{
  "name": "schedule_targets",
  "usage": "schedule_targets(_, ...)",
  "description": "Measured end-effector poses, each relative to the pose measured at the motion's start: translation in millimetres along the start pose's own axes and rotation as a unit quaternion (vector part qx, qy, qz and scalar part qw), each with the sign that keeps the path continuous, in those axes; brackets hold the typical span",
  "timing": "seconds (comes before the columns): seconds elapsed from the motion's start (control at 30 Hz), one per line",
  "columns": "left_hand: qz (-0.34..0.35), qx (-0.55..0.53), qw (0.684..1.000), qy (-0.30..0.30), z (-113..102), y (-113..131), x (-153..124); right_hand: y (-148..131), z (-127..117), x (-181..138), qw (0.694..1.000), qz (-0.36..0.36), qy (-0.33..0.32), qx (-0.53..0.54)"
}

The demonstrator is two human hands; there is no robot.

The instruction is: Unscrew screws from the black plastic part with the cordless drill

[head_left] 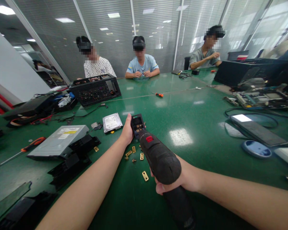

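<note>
My right hand (169, 182) is wrapped round the handle of a black cordless drill (162, 156) with a red switch on top. The drill's front end meets a small black box-like part (137, 123) with brass pieces inside; the tip is hidden. Gripping that part by its left side is my left hand (127, 131), thumb up along the edge. Below it on the table lie several small brass plates (145, 176) and a few brass screws (133, 160). A hard drive (112, 122) rests just left of my left hand.
On the green table (182, 108), an optical drive (62, 140), black plastic pieces (69, 171) and a screwdriver (33, 144) lie left. A computer case (96, 91) stands further back. Circuit boards (266, 95) and a round blue object (256, 149) are right. Several people sit across.
</note>
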State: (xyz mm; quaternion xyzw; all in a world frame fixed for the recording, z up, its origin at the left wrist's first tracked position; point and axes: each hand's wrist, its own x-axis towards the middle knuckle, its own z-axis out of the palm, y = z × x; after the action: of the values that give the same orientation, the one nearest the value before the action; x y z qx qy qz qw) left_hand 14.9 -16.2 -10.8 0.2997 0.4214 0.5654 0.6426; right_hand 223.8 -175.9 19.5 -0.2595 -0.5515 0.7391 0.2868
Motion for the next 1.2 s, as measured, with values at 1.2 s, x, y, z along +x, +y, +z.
schedule_targets(1.2, -0.012, 0.036, 0.999, -0.013, -6.8, -5.0, 6.5, 0.5, -0.6, 0.7, 0.999, -0.031, -0.017, -0.004)
